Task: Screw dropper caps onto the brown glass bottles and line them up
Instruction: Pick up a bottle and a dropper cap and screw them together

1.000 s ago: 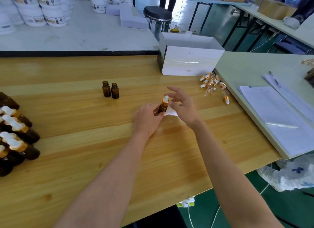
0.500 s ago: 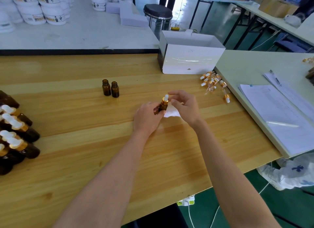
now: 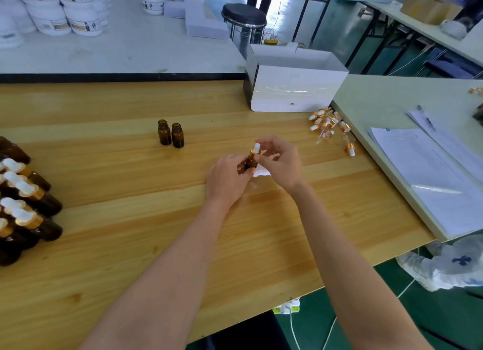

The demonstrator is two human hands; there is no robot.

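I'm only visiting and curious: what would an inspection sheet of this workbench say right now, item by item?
Surface: wooden table, light grain.
Job's things: brown bottle with dropper cap held mid-table; two uncapped bottles standing side by side behind it; loose dropper caps piled at the right edge; capped bottles grouped at the left edge.
Clutter: white box at the table's back; papers and pen on the adjoining table.
Grippers: left hand grips the bottle; right hand pinches the cap.
Cables: white cable and power strip on the floor.
Surroundings: stool; white tubs on the table behind.
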